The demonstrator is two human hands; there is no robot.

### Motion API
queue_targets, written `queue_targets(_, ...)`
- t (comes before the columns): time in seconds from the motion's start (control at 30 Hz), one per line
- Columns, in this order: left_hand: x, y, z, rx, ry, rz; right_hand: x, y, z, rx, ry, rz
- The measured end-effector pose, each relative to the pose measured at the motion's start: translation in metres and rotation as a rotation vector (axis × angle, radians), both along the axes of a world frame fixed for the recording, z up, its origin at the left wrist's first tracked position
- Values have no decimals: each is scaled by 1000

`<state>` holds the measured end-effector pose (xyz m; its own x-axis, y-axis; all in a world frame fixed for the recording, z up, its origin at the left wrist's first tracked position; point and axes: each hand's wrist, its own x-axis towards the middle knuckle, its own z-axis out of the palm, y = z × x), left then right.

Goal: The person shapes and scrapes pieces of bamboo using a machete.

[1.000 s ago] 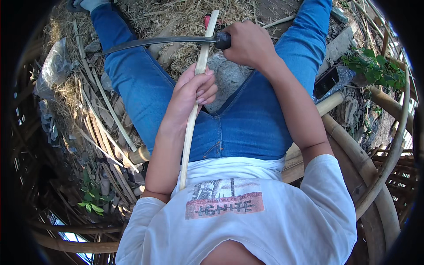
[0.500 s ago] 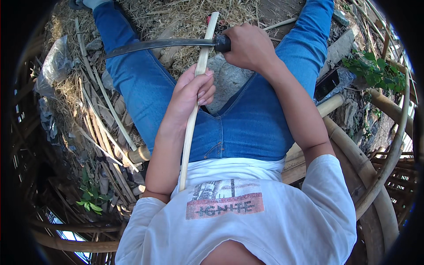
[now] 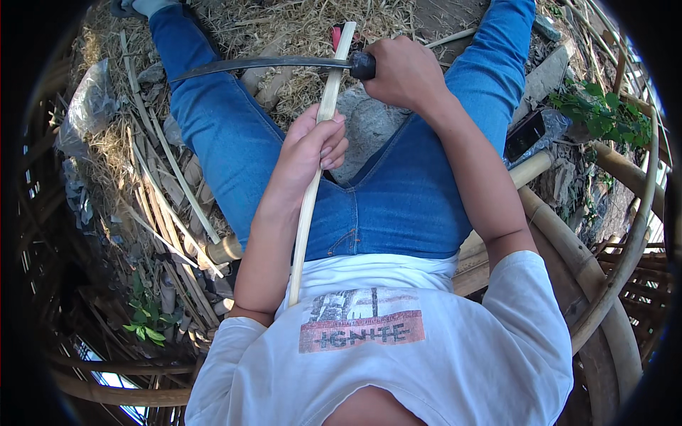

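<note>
My left hand (image 3: 312,145) is closed round a pale, split bamboo strip (image 3: 307,220). The strip slants up from my waist, its lower end against my shirt and its upper end past my fist. A long, dark, slightly curved knife (image 3: 266,62) lies across the strip near its upper end, blade pointing left. My right hand (image 3: 406,73) grips the knife's black handle, just right of the strip; the palm side of its fingers is hidden. Below the blade, between my thighs, sits a grey stone (image 3: 369,124).
Straw and shavings (image 3: 298,35) cover the ground ahead. A clear plastic bag (image 3: 89,106) and split sticks (image 3: 181,167) lie on the left. To the right are a phone (image 3: 526,137), a green leafy plant (image 3: 593,110) and curved bamboo poles (image 3: 568,238). Something red (image 3: 337,37) shows behind the strip's tip.
The knife and my right hand have shifted slightly to the right, with the blade still across the strip. The strip's upper end has moved a little right. More of the red thing shows.
</note>
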<state>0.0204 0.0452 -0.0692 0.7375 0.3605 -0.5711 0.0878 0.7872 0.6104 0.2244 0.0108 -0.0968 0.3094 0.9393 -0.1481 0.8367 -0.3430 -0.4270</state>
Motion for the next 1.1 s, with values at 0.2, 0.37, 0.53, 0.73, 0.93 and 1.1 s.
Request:
queue_targets(0.2, 0, 0, -1, 5, 16, 1, 1, 1, 3, -38, -5, 23)
queue_targets(0.37, 0, 0, -2, 2, 20, -5, 2, 0, 1, -28, -5, 34)
queue_targets(0.53, -1, 0, -3, 8, 26, -4, 2, 1, 3, -50, -16, 58)
queue_targets(0.73, 0, -1, -5, -25, 38, 2, 3, 0, -1, -84, -38, 91)
queue_targets(0.93, -2, 0, -12, -153, 0, 25, 7, -1, -10, -81, -44, 120)
queue_targets(1.1, -1, -3, -14, -309, -59, 31, 9, -1, -5, -89, -74, 135)
